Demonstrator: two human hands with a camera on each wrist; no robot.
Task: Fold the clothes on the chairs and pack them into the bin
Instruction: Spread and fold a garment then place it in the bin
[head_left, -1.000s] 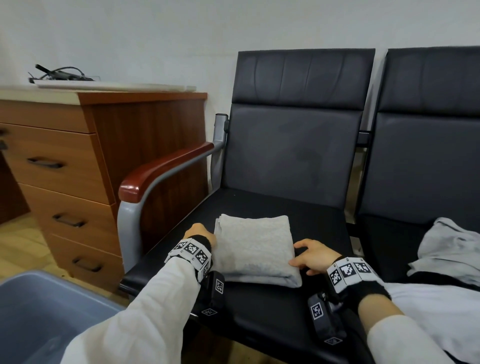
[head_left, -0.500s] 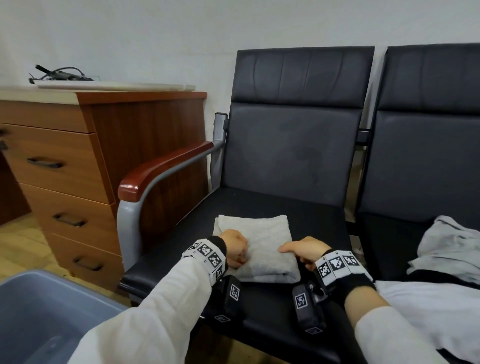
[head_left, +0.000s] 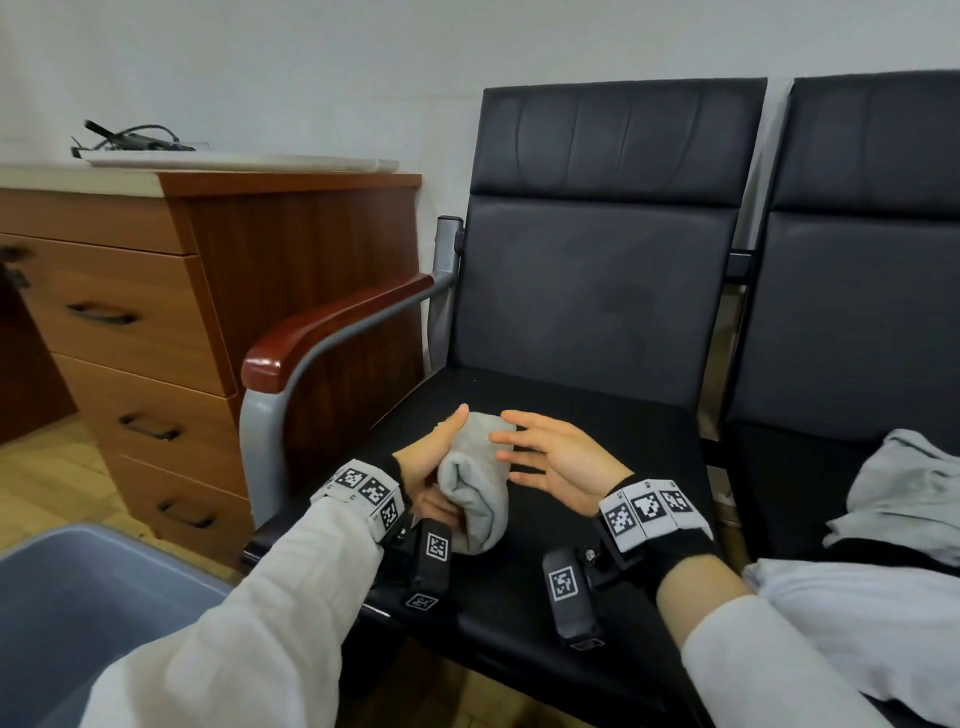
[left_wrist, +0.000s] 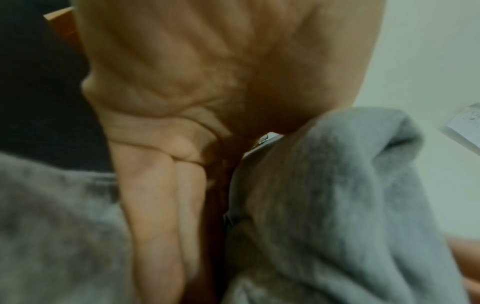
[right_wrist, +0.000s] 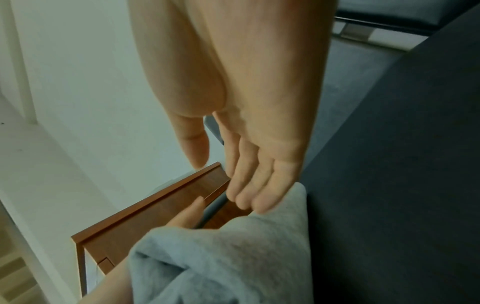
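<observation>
Head view shows us the bin (head_left: 78, 597) by the chair (head_left: 571, 519) — wrist views don't. Our left hand (head_left: 431, 462) holds the folded gray cloth (head_left: 475, 478) over the seat, long side pointing away from us — our right hand (head_left: 556, 457) touches it, fingers straight.

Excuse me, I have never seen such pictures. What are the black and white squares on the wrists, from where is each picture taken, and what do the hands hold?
No machine here: a person works with bare hands. The squares are markers on wristbands that carry small cameras. The wide picture comes from a head camera; the two close pictures look along each hand. The left hand grips a folded grey cloth above the black chair. The right hand is open, fingers beside the cloth. More clothes lie on the next chair. A grey bin stands at lower left.
</observation>
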